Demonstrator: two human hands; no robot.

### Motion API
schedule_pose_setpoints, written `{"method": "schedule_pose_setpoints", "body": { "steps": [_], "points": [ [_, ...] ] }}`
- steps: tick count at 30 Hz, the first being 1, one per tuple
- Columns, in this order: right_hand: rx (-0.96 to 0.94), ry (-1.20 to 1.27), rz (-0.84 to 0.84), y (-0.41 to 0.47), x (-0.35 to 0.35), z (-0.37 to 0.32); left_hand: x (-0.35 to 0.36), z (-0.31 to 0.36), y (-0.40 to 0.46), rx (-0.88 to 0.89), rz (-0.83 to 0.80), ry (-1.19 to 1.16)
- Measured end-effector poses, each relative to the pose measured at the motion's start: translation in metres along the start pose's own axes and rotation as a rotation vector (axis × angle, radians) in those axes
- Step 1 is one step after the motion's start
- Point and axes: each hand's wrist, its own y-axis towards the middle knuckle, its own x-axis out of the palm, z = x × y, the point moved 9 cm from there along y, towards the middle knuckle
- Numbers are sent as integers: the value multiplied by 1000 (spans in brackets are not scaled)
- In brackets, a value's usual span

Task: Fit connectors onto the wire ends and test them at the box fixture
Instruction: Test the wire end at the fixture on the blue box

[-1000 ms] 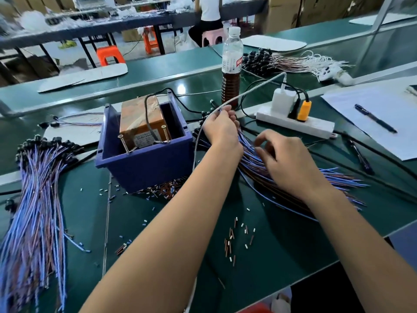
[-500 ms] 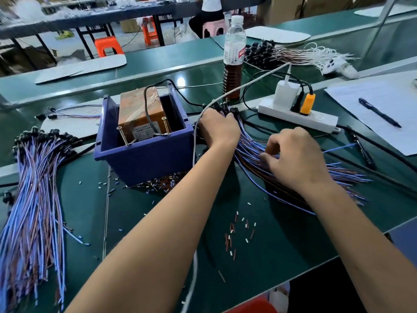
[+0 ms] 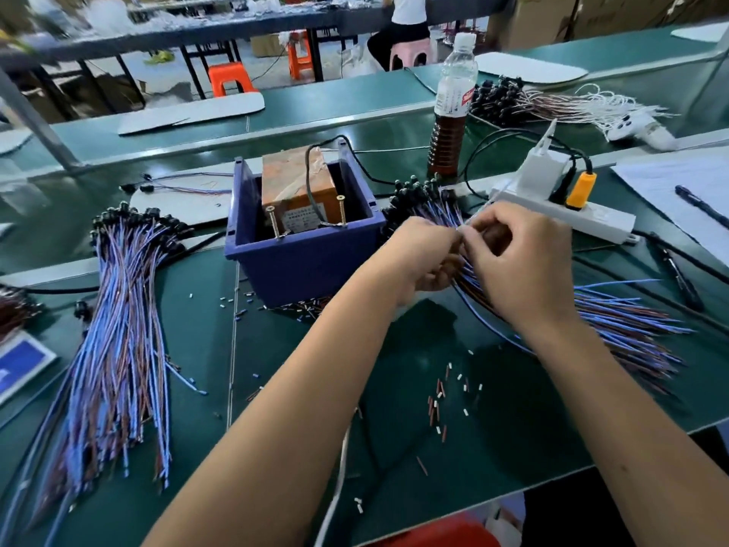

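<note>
— Where the two hands meet, just right of the blue box fixture [image 3: 303, 254], what do they hold?

— Left hand [image 3: 424, 256] and right hand [image 3: 520, 266] are together, fingertips touching, curled over the right wire bundle [image 3: 615, 321]; both seem to pinch something small between them, but it cannot be made out.

— What does the box contain?

— An orange-brown block [image 3: 294, 191], a black cable [image 3: 311, 179] looped over it and two upright screws [image 3: 272, 223] at its near side.

— And around the box?

— Left of it, a second wire bundle [image 3: 118, 329] lies on the green counter [image 3: 276, 388]. In front, loose connectors [image 3: 445, 400] lie scattered. Behind and right stand a bottle [image 3: 451, 108] and a white power strip [image 3: 568, 215].
</note>
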Motion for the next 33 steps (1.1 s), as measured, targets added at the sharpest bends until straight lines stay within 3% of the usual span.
{"method": "schedule_pose_setpoints", "body": {
  "steps": [7,11,15,18,20,23,26,29,33],
  "points": [
    [-221,172,-64,-13,46,-85,-70,-18,-62,56,-12,17],
    [-353,309,-193,-37,83,-140,-146,-40,-99,32,105,201],
    [-316,459,-394,-69,136,-186,-237,-57,-126,-13,511,409],
    [-242,425,-622,-88,192,-209,-292,-55,-148,-30,957,728],
    [-187,361,-759,-93,228,-218,-313,-52,-152,-33,1121,901],
    [-103,174,-845,-98,266,-216,-336,-50,-140,-49,1180,1044],
    [-68,49,-760,-96,274,-211,-362,-53,-131,-157,1213,1071],
    [-58,62,-750,-95,274,-210,-380,-59,-122,-209,1180,1063],
    [-59,72,-764,-92,272,-209,-391,-59,-120,-135,1230,930]
  ]
}}
